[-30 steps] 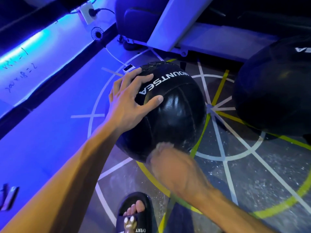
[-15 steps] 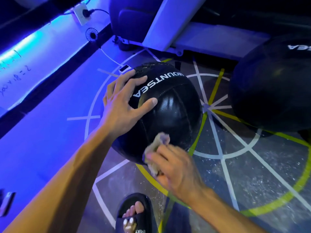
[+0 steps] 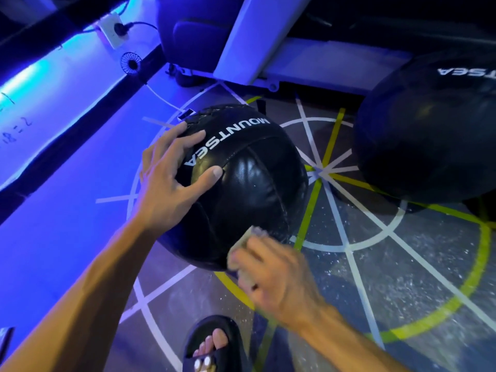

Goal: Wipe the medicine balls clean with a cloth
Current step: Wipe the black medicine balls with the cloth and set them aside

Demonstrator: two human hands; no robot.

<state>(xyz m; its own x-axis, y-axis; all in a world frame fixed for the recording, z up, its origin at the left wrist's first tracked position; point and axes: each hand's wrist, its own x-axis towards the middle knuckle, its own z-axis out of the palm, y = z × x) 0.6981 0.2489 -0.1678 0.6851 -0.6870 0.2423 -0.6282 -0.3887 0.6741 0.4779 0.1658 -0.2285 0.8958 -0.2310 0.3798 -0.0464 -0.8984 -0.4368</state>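
The near medicine ball (image 3: 241, 183) looks like black synthetic leather, glossy, with a fine grainy texture, stitched seams and white printed letters. The second ball (image 3: 429, 135) is also black but looks more matt. The cloth (image 3: 243, 244) is pale and soft, a little blurred. The floor (image 3: 402, 277) is dark, speckled and rough-looking, with painted white and yellow-green lines. The sandal (image 3: 212, 342) is smooth black rubber or plastic.

small fan (image 3: 131, 63) by wall, plug in socket (image 3: 112, 33), black slide sandal (image 3: 212, 345) on line-marked floor (image 3: 375, 277).
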